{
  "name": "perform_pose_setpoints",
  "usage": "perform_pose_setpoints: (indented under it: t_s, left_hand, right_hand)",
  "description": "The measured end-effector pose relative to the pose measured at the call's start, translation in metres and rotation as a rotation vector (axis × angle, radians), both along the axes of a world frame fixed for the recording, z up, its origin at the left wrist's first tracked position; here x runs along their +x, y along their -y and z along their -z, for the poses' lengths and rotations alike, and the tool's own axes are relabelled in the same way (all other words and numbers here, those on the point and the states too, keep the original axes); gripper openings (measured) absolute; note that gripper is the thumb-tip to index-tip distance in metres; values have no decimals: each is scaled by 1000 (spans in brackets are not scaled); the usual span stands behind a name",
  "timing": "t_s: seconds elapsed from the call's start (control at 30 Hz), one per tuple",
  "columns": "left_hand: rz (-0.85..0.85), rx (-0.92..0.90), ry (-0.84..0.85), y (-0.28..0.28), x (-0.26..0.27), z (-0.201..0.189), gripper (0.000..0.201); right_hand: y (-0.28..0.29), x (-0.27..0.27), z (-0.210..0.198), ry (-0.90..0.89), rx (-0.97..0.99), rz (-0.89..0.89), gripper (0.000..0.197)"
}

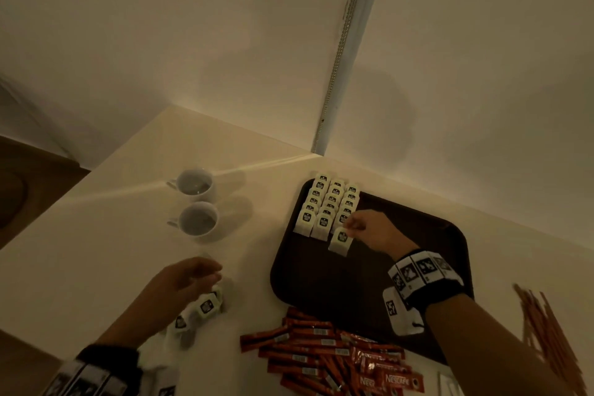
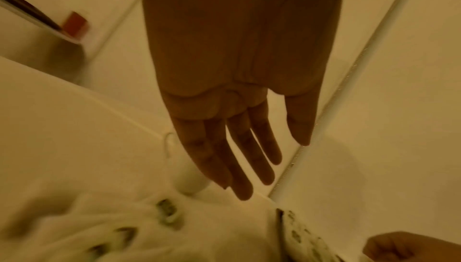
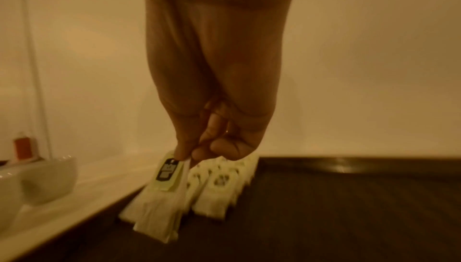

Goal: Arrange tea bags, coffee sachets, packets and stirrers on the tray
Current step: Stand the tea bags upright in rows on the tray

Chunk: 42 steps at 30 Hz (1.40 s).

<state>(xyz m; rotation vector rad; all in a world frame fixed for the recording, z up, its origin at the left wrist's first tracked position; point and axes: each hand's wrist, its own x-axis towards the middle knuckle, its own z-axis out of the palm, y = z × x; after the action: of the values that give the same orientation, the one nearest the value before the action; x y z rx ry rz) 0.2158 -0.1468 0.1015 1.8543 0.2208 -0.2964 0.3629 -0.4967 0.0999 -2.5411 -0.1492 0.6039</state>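
Observation:
A dark brown tray [image 1: 418, 235] lies on the pale counter. Three rows of white tea bags [image 1: 324, 206] fill its far left corner. My right hand [image 1: 353, 228] pinches one more tea bag [image 1: 340, 240] by its top tag, just in front of the right row; the right wrist view shows that tea bag [image 3: 162, 197] hanging from thumb and finger above the tray [image 3: 349, 207]. My left hand [image 1: 205, 273] hovers with straight fingers [image 2: 239, 167] over a loose pile of tea bags [image 1: 205, 305] left of the tray. Red coffee sachets [image 1: 321, 350] lie heaped at the tray's near edge.
Two white cups [image 1: 197, 202] stand left of the tray. Wooden stirrers [image 1: 546, 325] lie to its right. Walls meet in a corner right behind the tray, with a vertical strip [image 1: 340, 51] running up it. The counter's left edge drops off beyond the cups.

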Motion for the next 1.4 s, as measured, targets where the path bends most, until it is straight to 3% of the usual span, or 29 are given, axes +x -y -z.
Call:
perform_pose_setpoints:
  t_s: [0.2,0.43,0.67,0.8,0.93,1.17,1.4]
  left_hand:
    - [-107,83,-280,-43,-49,33,14]
    - [-255,15,-473,-59,-73,41,14]
    - [-216,45,-374,-49,-72,36,12]
    - [-100,268,-134,-41,-62,32,21]
    - [-30,474,52,-30,-41,36,31]
    - [359,980,-90,3,-12,44,70]
    - [365,1095,-48,3,-9,56,42]
  right_hand:
    - [6,9,35,9,-29,73,15]
    - [1,22,44,99,20,194,11]
    - [-8,26,46,148,41,272,16]
    - [-25,6,31,267,107,197,17]
    - [-51,-43,16,149,279,16,10]
    - [-61,-116,20,-42,276,-188,11]
    - [-46,-147,26,-60,260,-105,13]
